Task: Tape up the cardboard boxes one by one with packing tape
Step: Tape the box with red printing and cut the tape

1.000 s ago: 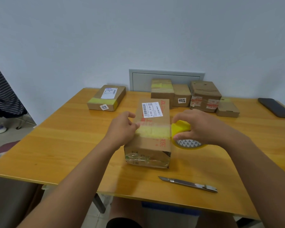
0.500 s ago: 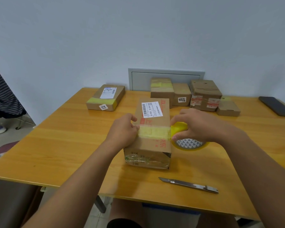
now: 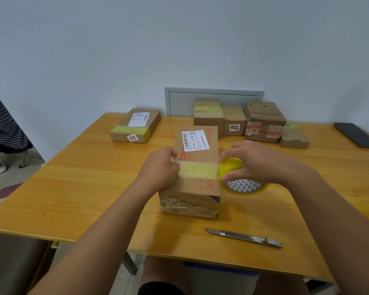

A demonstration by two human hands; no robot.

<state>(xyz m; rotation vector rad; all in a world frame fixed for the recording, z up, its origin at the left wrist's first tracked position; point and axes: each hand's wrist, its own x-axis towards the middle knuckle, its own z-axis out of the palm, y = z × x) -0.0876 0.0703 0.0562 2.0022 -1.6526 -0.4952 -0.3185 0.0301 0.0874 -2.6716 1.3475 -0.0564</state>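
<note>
Cardboard box at mid-bench, long axis running from the near edge toward the far edge, crossed by a yellow tape strip leading off its right side to the tape roll lying just beside it. Left hand curled against the box's left side over the strip's end, right hand nearer the roll, fingers bent around it. Left fingertips, the box's right face and whether the strip joins the roll there all hidden; utility knife alone by the near edge.
</note>
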